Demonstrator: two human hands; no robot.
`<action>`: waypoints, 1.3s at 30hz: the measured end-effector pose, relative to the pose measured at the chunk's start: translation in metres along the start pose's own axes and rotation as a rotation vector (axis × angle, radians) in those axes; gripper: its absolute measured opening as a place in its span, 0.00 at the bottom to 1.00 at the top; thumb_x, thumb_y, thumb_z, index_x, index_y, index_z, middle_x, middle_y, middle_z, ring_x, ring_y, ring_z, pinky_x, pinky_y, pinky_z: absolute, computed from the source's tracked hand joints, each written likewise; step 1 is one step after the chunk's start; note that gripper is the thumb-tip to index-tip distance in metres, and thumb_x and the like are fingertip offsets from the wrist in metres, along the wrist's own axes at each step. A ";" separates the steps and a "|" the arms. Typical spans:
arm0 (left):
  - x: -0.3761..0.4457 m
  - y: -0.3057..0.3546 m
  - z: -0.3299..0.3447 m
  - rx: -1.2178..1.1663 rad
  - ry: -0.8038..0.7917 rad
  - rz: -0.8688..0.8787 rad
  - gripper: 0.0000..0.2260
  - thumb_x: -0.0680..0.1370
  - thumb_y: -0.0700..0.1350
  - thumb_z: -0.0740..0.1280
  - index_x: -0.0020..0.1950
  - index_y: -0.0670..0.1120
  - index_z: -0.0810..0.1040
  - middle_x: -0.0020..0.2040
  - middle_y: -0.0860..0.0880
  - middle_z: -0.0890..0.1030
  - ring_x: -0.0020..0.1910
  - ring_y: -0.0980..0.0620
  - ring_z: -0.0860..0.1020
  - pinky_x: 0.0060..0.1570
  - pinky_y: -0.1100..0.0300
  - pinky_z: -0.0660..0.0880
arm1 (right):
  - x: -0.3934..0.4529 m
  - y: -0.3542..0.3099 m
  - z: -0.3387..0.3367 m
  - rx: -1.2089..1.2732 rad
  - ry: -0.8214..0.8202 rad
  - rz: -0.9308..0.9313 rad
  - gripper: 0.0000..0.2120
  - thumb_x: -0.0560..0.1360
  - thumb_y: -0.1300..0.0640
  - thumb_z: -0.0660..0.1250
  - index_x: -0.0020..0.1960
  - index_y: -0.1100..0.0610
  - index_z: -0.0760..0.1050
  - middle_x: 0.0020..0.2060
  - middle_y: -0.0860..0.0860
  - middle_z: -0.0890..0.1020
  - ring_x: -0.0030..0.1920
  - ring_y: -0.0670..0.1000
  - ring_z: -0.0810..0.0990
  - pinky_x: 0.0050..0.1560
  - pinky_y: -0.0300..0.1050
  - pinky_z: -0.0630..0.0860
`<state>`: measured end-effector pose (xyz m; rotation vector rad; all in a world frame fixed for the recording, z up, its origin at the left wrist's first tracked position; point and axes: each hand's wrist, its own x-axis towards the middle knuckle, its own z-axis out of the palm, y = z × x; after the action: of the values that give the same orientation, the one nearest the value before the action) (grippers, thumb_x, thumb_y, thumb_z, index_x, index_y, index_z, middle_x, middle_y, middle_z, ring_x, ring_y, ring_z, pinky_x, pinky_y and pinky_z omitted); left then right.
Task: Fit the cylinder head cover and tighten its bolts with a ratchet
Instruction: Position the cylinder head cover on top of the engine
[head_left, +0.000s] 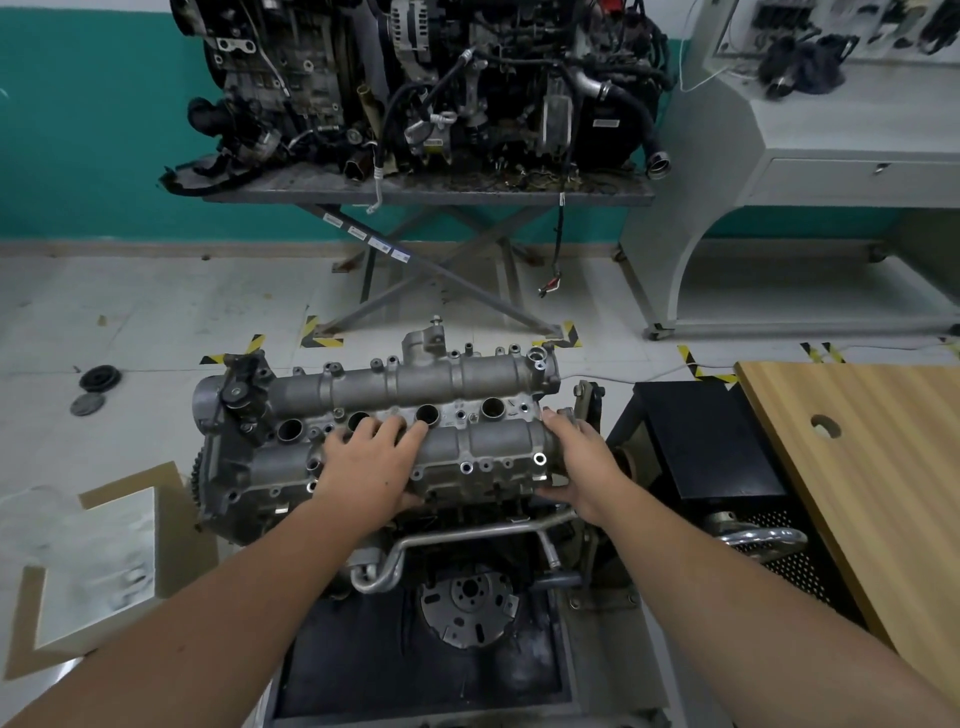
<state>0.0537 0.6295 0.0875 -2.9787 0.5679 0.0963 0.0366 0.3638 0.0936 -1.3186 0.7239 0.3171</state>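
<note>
Left hand (371, 460) lies flat on the cylinder head cover (415, 415) (markings unreadable); right hand (582, 467) grips its end.

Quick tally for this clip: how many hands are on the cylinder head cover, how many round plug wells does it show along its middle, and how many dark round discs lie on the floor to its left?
Hands on the cylinder head cover: 2, left hand and right hand
Plug wells: 4
Floor discs: 2
Total: 8
</note>
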 end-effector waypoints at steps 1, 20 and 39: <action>0.000 0.000 0.000 0.002 0.000 -0.001 0.44 0.68 0.71 0.70 0.76 0.56 0.54 0.70 0.52 0.67 0.68 0.46 0.67 0.66 0.41 0.66 | 0.001 0.000 0.002 0.029 0.009 0.014 0.20 0.73 0.42 0.72 0.61 0.47 0.73 0.56 0.51 0.78 0.54 0.54 0.79 0.48 0.63 0.81; -0.002 0.001 0.004 0.089 0.052 0.011 0.44 0.68 0.72 0.69 0.77 0.53 0.60 0.66 0.51 0.72 0.64 0.46 0.71 0.61 0.42 0.69 | 0.006 -0.008 0.021 -0.056 0.287 -0.072 0.19 0.60 0.42 0.66 0.39 0.58 0.73 0.35 0.51 0.74 0.36 0.53 0.71 0.36 0.47 0.67; 0.024 0.119 -0.052 -0.148 0.427 0.163 0.33 0.68 0.71 0.66 0.64 0.51 0.75 0.63 0.48 0.76 0.66 0.45 0.70 0.67 0.37 0.60 | -0.034 -0.028 -0.079 -0.199 -0.001 -0.053 0.28 0.77 0.37 0.66 0.68 0.55 0.71 0.51 0.56 0.81 0.50 0.56 0.82 0.42 0.51 0.82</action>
<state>0.0344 0.5049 0.1262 -3.1004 0.8829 -0.5183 0.0041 0.2884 0.1306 -1.5235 0.6682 0.3544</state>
